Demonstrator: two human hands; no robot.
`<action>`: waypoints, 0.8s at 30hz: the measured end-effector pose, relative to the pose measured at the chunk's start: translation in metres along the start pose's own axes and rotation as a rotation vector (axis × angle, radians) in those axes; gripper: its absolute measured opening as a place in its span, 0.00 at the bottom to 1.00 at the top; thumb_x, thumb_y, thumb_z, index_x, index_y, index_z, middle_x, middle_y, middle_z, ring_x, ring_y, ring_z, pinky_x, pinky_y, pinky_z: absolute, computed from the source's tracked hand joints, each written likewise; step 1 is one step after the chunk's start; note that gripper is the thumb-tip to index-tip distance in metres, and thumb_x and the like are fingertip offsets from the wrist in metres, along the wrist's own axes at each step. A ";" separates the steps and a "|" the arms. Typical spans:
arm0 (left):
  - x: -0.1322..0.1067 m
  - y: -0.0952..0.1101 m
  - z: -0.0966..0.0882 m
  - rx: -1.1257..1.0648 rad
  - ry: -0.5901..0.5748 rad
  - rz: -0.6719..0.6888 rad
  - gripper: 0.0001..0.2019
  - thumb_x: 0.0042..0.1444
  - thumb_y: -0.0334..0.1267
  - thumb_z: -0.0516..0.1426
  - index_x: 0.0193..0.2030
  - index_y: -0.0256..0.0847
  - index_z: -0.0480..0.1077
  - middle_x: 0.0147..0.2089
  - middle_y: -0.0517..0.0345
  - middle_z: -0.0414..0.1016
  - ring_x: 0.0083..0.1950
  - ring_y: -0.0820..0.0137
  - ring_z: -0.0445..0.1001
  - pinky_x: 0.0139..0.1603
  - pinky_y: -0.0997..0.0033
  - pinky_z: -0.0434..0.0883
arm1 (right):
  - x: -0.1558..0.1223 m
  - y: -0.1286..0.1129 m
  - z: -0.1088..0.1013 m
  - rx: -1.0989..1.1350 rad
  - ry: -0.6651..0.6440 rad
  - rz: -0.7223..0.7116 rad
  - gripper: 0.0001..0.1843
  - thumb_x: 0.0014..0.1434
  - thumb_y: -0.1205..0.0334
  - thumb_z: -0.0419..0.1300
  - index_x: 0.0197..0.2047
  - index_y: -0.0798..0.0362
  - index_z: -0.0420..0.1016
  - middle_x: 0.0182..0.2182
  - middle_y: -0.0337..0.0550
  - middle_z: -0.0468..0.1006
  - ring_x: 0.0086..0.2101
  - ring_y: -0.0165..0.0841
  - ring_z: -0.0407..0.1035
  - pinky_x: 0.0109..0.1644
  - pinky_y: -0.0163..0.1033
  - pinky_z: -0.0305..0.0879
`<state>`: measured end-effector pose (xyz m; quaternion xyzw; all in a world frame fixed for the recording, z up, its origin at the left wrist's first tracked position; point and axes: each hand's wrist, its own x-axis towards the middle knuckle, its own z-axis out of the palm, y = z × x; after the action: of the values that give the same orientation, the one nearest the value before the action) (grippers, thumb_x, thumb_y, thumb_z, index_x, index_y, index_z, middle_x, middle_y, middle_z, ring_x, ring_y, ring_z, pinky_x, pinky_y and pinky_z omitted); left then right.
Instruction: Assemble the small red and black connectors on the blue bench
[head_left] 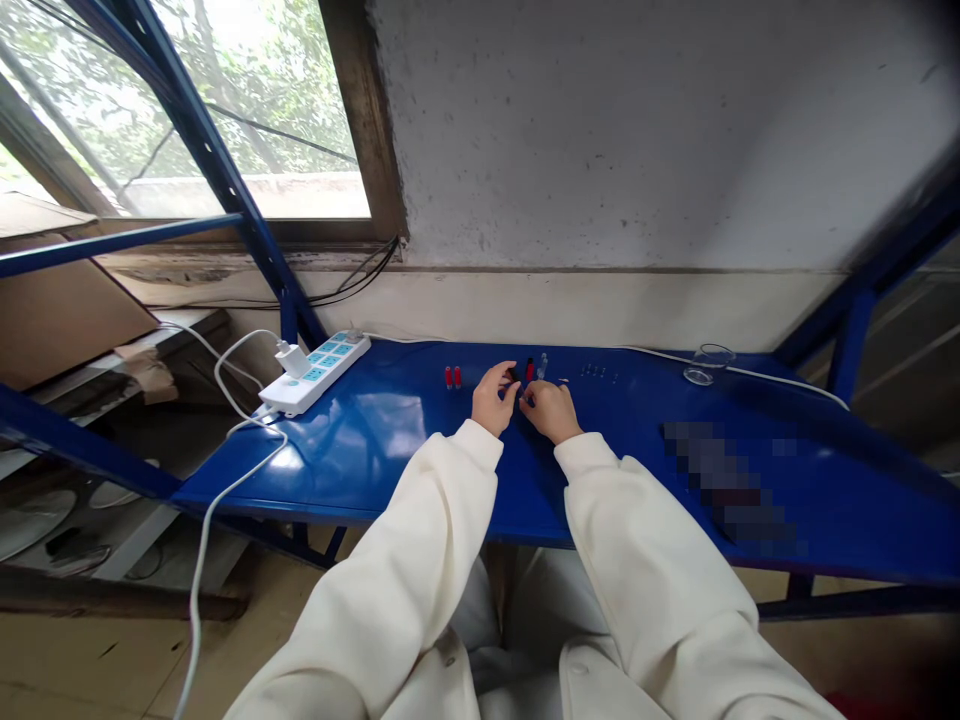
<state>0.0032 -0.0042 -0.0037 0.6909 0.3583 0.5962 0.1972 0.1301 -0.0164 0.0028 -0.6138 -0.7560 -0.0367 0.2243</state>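
Observation:
My left hand (493, 402) is over the blue table, thumb and fingers closed around a small black piece (514, 374). Close beside it, my right hand (551, 410) has its fingertips pinched together; what they hold is too small to make out. Just beyond the hands stand a small red piece with a black top (529, 369) and a small clear, bottle-like piece (542, 366). Left of my hands are two small red cylinders (453, 378), side by side. Several tiny clear pieces (598, 372) lie to the right.
A white power strip (319, 375) with a plugged-in adapter sits on the left of the blue table (375, 475), its cable hanging over the edge. A clear glass (700, 374) is at the back right, near a white cable. A blurred patch (724, 485) covers something at right.

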 end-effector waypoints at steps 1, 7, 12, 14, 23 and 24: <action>0.000 -0.001 0.000 0.011 -0.001 0.003 0.15 0.52 0.33 0.53 0.48 0.41 0.64 0.43 0.52 0.69 0.38 0.73 0.72 0.41 0.70 0.72 | 0.000 0.000 0.000 0.002 0.000 0.002 0.05 0.52 0.64 0.51 0.27 0.55 0.65 0.29 0.43 0.73 0.32 0.32 0.65 0.33 0.36 0.43; -0.001 -0.006 0.002 0.083 -0.022 0.052 0.16 0.51 0.31 0.54 0.48 0.41 0.64 0.42 0.53 0.69 0.36 0.74 0.70 0.40 0.71 0.72 | -0.001 -0.003 -0.001 0.005 0.012 0.010 0.06 0.52 0.64 0.51 0.26 0.54 0.65 0.27 0.41 0.73 0.31 0.31 0.65 0.33 0.36 0.44; -0.001 -0.003 0.002 0.115 -0.042 0.036 0.13 0.51 0.33 0.54 0.46 0.41 0.65 0.40 0.54 0.69 0.35 0.74 0.70 0.37 0.73 0.72 | -0.001 -0.003 -0.004 0.029 0.033 0.032 0.07 0.52 0.63 0.51 0.26 0.54 0.65 0.28 0.42 0.73 0.30 0.31 0.65 0.33 0.36 0.44; -0.001 0.000 0.000 0.127 -0.042 0.045 0.11 0.53 0.35 0.53 0.44 0.41 0.66 0.40 0.54 0.69 0.36 0.74 0.71 0.36 0.73 0.71 | -0.001 -0.003 -0.005 0.038 0.049 0.045 0.07 0.52 0.63 0.51 0.26 0.55 0.65 0.28 0.42 0.73 0.30 0.32 0.65 0.34 0.36 0.45; 0.000 0.006 -0.003 0.183 -0.046 0.093 0.09 0.57 0.39 0.50 0.35 0.40 0.69 0.36 0.54 0.71 0.36 0.72 0.70 0.37 0.71 0.69 | -0.001 -0.001 -0.004 0.053 0.141 0.021 0.08 0.54 0.61 0.51 0.28 0.54 0.69 0.27 0.42 0.71 0.29 0.31 0.64 0.36 0.37 0.47; 0.000 0.005 -0.003 0.189 -0.045 0.092 0.09 0.57 0.39 0.50 0.35 0.40 0.69 0.36 0.54 0.71 0.36 0.72 0.70 0.38 0.71 0.69 | -0.001 -0.001 -0.005 0.053 0.140 0.018 0.09 0.54 0.61 0.51 0.28 0.54 0.69 0.26 0.42 0.71 0.29 0.31 0.64 0.36 0.36 0.47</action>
<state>0.0021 -0.0083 0.0006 0.7354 0.3764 0.5523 0.1116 0.1302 -0.0191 0.0069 -0.6102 -0.7337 -0.0576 0.2932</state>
